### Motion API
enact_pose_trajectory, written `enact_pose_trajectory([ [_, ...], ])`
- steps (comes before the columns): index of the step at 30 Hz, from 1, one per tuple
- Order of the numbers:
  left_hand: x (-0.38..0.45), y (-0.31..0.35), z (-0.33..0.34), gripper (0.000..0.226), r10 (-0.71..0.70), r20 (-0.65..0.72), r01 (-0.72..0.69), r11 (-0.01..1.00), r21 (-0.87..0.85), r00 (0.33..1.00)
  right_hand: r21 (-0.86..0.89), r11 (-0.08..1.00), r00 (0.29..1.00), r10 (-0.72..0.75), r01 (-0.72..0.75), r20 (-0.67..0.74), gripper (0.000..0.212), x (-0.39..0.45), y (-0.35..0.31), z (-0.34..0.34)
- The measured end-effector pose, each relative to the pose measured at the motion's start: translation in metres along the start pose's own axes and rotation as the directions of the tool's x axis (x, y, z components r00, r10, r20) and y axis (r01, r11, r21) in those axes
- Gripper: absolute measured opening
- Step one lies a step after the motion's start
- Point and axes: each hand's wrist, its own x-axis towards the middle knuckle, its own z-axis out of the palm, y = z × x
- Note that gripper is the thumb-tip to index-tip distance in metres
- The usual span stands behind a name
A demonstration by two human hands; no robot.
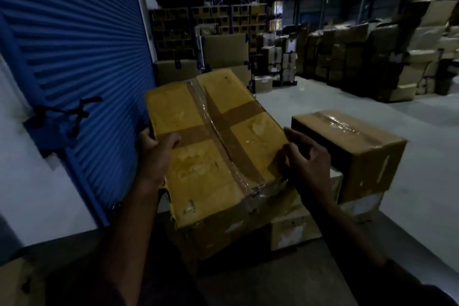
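Observation:
A large worn cardboard box point(198, 136), sealed with crossed brown and clear tape, sits tilted in front of me on other boxes. My left hand point(155, 154) grips its left edge, thumb laid over the top and fingers wrapped round the side. My right hand point(306, 159) rests against the box's right edge with its fingers loosely bent; how firmly it holds the box is unclear.
A smaller taped box point(352, 146) stands just right of my right hand on white-labelled cartons point(290, 228). A blue roller shutter point(82, 57) fills the left. Stacks of cartons point(372, 57) and racks line the back and right, with pale floor point(323, 99) between.

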Motion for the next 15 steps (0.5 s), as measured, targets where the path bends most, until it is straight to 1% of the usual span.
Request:
enact_pose_trajectory([
  [2, 0.005, 0.025, 0.034, 0.056, 0.016, 0.032, -0.016, 1.000, -0.004, 0.999, 0.021, 1.000, 0.999, -0.018, 0.019, -0.033, 0.036, 0.024, -0.004, -0.022],
  [3, 0.008, 0.034, 0.051, 0.058, 0.027, 0.057, -0.027, 1.000, 0.006, 0.998, 0.028, 0.999, 0.998, -0.031, 0.032, -0.050, 0.037, 0.037, -0.003, -0.034],
  [6, 0.012, 0.061, 0.100, 0.079, 0.024, 0.125, -0.027, 0.999, 0.024, 0.992, 0.018, 0.997, 0.993, -0.072, 0.074, -0.095, 0.039, 0.071, -0.001, -0.069],
  [7, 0.016, 0.065, 0.118, 0.078, 0.025, 0.144, -0.027, 1.000, 0.013, 0.989, 0.005, 0.996, 0.991, -0.084, 0.085, -0.101, 0.039, 0.082, 0.000, -0.080],
  [9, 0.021, 0.073, 0.154, 0.063, 0.023, 0.170, -0.023, 1.000, -0.002, 0.985, -0.022, 0.995, 0.988, -0.095, 0.093, -0.119, 0.038, 0.103, 0.006, -0.101],
  [10, 0.024, 0.075, 0.169, 0.060, 0.026, 0.183, -0.028, 1.000, 0.007, 0.983, -0.031, 0.995, 0.987, -0.096, 0.093, -0.132, 0.038, 0.113, 0.011, -0.109],
  [15, 0.039, 0.077, 0.235, 0.058, 0.006, 0.264, -0.040, 0.992, 0.122, 0.965, -0.039, 0.998, 0.990, -0.048, 0.044, -0.135, 0.038, 0.161, 0.050, -0.138],
])
